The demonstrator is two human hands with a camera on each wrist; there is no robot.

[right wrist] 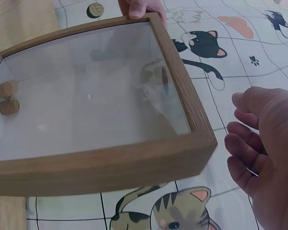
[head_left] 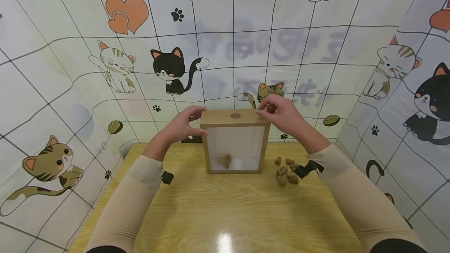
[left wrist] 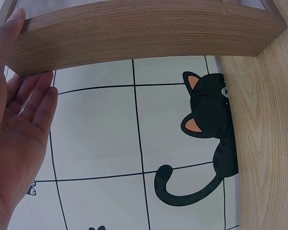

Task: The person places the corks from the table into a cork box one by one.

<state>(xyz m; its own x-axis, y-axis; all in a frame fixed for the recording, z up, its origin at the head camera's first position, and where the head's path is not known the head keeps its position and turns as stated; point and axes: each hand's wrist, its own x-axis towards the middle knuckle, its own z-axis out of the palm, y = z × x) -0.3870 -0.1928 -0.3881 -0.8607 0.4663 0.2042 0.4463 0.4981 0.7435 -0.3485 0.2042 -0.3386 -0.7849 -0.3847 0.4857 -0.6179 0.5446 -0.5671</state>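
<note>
A shallow wooden box (head_left: 218, 118) with a clear front stands upright on the table, a round hole (head_left: 235, 116) in its top. Two corks (right wrist: 9, 107) show inside, at its bottom. My left hand (head_left: 180, 125) grips the box's upper left corner; in the left wrist view its thumb lies over the front edge and the fingers reach behind the side panel (left wrist: 134, 38). By the upper right corner is my right hand (head_left: 283, 113), fingers loosely bent. The right wrist view shows nothing in that hand (right wrist: 273, 148) and a gap between it and the frame.
Several loose corks (head_left: 292, 177) lie on the wooden table (head_left: 225, 206) right of the box, below the right wrist. A cloth with printed cats (head_left: 168, 69) and grid lines hangs close behind the table and along both sides.
</note>
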